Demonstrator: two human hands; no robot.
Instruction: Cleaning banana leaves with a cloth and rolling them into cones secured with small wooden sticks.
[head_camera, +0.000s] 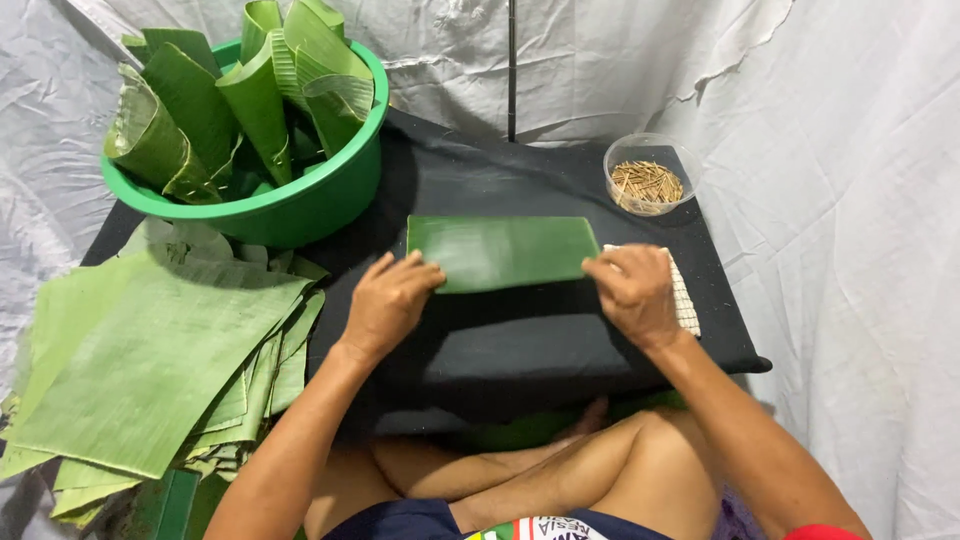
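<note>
Black table; both hands apparently flattening folded leaf

left hand, right hand, both hands palm-down

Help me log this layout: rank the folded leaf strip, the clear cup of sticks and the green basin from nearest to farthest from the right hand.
From the right hand:
1. Folded leaf strip, touching it, toward the middle.
2. Clear cup of sticks, just beyond, at the far right.
3. Green basin, far left corner.

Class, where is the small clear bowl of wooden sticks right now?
In the head view, the clear bowl sits at the black table's far right corner, beyond the right hand.
</note>
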